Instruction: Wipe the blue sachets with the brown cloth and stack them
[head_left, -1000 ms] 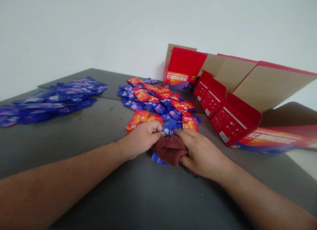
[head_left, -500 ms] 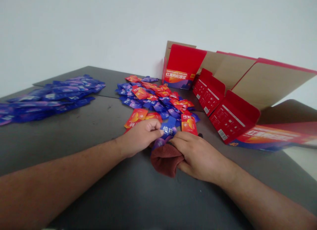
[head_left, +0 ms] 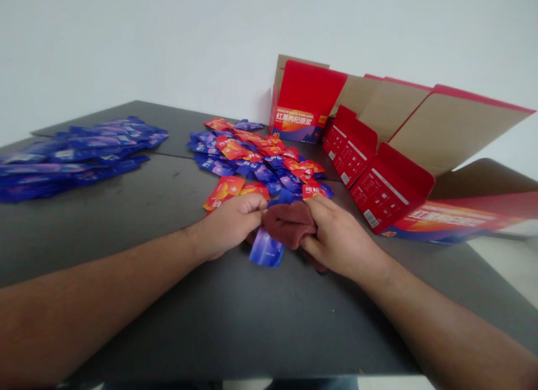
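My left hand [head_left: 237,219] pinches the left edge of a blue-purple sachet [head_left: 268,250], whose lower end shows below the cloth. In my right hand [head_left: 336,230] a brown cloth [head_left: 290,222] is bunched up and lies over the middle of that sachet. The fingertips of my right hand are partly hidden behind the cloth. Just beyond my left hand lie orange-red sachets [head_left: 227,189], and another red sachet [head_left: 316,189] sits beyond my right hand.
A mixed heap of red and blue sachets [head_left: 252,154] lies ahead on the dark table [head_left: 210,323]. A stack of blue sachets [head_left: 84,152] is at the left. Open red cartons [head_left: 390,188] stand in a row at the right, against the white wall.
The cloth has moved up from the sachet's lower end to its middle, covering the printed front. My right hand has gone up with it. The view has shifted slightly.
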A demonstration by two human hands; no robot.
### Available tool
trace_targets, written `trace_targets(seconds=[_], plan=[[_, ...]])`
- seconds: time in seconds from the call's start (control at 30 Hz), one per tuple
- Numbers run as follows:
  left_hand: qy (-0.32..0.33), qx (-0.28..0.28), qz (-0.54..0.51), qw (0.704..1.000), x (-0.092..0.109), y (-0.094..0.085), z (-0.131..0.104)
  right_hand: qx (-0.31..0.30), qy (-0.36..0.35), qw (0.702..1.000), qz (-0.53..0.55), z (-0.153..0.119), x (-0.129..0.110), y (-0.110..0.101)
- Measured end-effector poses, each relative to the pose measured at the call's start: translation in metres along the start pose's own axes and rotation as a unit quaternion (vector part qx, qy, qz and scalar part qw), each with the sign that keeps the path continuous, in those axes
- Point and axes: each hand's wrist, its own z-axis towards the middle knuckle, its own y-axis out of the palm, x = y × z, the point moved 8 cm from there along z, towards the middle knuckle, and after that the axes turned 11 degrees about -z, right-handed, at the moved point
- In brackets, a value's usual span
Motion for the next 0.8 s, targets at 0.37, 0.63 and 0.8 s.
trace_targets(seconds=[0.37,0.63,0.8], plan=[[0.009,0.001,0.023,1.0,0.005,0.002,0.0,-0.003,0.0,1.0,0.011,0.001,0.0,0.001],[0.029,0.001,0.041,0.999,0.011,0.003,-0.001,-0.038,-0.073,0.996,0.039,-0.001,-0.017,0.006],[0.001,0.012,0.03,0.999,0.004,0.001,0.0,0.003,0.02,1.0,0.019,0.002,0.004,0.002]])
